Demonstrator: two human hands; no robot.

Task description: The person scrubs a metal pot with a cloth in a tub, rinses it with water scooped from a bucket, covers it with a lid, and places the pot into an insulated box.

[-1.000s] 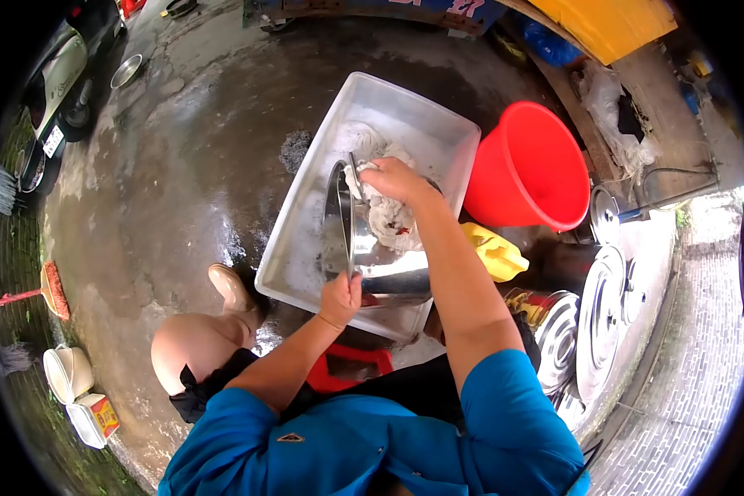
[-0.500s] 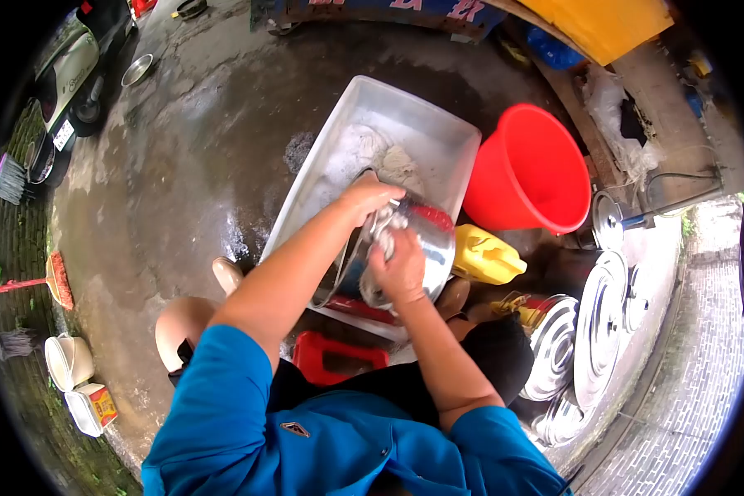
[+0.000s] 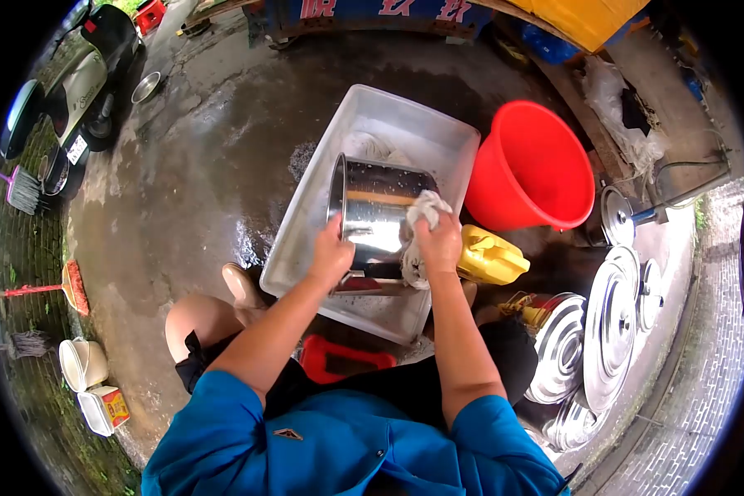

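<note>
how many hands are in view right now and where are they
2. The left hand holds the metal pot near its rim; the right hand holds a pale cloth at the pot's base end. No other hands show.

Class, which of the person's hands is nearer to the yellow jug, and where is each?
Right. The right hand, gripping the white cloth, is just left of the yellow jug in the picture; the left hand, holding the metal pot, is farther left.
</note>
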